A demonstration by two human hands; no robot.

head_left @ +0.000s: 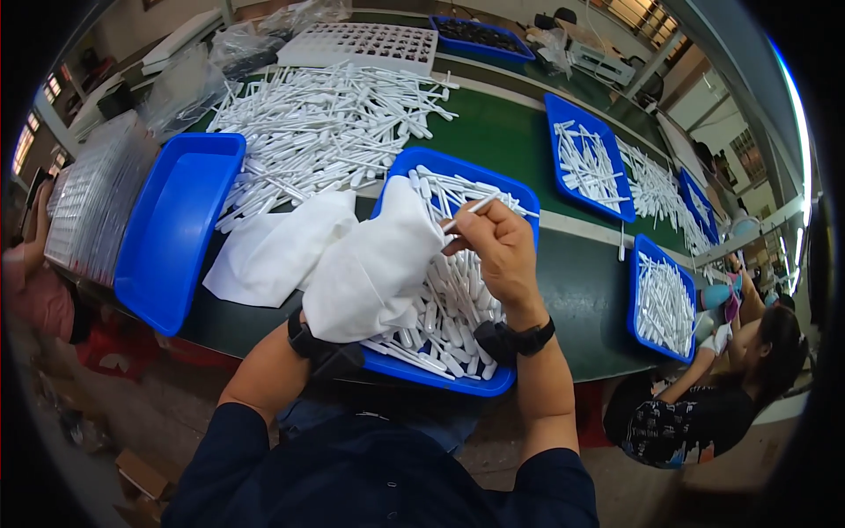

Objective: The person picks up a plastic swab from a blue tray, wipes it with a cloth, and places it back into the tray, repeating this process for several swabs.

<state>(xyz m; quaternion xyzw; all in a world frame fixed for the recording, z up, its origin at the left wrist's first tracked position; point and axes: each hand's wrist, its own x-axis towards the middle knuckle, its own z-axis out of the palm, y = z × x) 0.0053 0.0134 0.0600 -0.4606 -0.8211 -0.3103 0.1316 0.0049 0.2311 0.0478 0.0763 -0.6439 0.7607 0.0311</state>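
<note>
Head view shows the right hand pinching 1 white plastic stick between thumb and fingertips, its far end angled up to the right over the nearest blue tray. The left hand is wrapped inside a white cloth, so only the wrist shows; it is clenched on that cloth, which touches the near end of the stick. The tray under both hands is filled with many more white sticks, too many to count. A 2nd white cloth lies flat on the green table just left of it. An empty blue tray sits tilted at the table's left edge. Behind, a large loose heap of white sticks covers the table. To the right, 2 blue trays with sticks are clear, with more beyond. A co-worker sits at the lower right. Each wrist carries 1 black band.
</note>
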